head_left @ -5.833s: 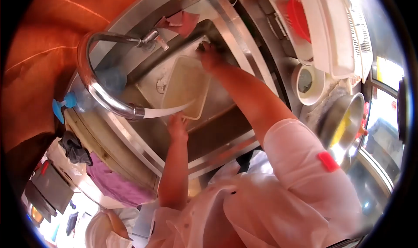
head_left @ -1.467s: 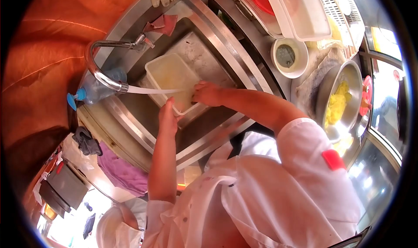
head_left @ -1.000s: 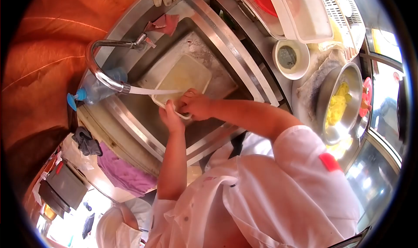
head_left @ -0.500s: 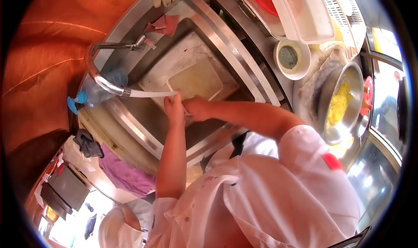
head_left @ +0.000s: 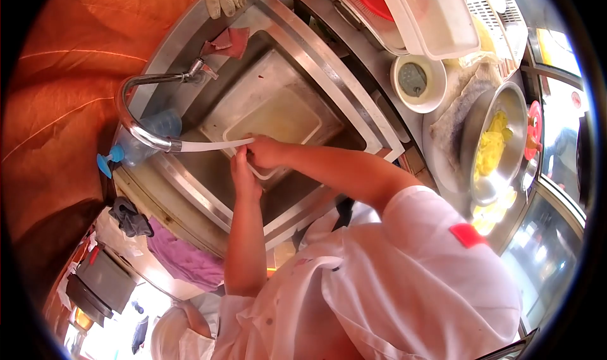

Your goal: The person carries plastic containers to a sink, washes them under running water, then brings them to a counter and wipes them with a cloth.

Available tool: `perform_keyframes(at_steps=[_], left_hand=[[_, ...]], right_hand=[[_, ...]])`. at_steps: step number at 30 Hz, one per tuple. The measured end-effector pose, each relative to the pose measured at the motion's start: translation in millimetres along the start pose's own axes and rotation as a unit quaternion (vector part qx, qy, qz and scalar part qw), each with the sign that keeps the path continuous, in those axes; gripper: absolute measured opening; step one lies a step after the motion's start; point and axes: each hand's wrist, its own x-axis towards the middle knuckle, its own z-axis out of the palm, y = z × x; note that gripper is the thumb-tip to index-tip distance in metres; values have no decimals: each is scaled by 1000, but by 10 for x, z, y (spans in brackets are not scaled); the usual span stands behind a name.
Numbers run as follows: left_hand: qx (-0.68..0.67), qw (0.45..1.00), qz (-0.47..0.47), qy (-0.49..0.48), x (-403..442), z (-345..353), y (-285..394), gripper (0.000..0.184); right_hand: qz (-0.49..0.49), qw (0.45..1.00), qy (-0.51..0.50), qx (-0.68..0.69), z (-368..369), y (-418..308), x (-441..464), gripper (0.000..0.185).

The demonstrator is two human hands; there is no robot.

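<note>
Currently my left hand [head_left: 244,178] and right hand [head_left: 267,152] sit close together over the near left side of the pale tub [head_left: 286,114] in the sink [head_left: 335,61], white stream [head_left: 208,146] from the tap [head_left: 145,134] on the left reaching them, can't tell if either grip pinches anything.

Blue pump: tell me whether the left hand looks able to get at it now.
Probably yes: the left hand is at the tub, but the blue pump shows clear of the tap, and nothing seems to block the way over the sink rim.
</note>
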Motion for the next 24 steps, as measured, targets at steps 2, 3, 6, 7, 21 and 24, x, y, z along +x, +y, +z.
perform_keyframes(at_steps=[2, 3, 6, 7, 21, 24], left_hand=[[-72, 997, 9, -15, -42, 25, 44, 51], [-109, 994, 13, -21, -82, 21, 67, 49], [-92, 996, 7, 6, -150, 39, 165, 47], [-84, 996, 9, 9, -135, -63, 115, 48], [3, 997, 67, 44, -93, -292, 31, 50], [-5, 996, 73, 47, -247, -143, 152, 50]], right_hand=[[-19, 997, 69, -38, 89, -71, 81, 34], [60, 996, 51, 30, -7, -222, 88, 39], [190, 981, 21, -24, -366, -419, 173, 57], [160, 965, 29, -206, -363, -276, 147, 65], [29, 995, 93, 14, -203, -268, -47, 17], [57, 955, 182, -228, -402, 436, 158, 11]])
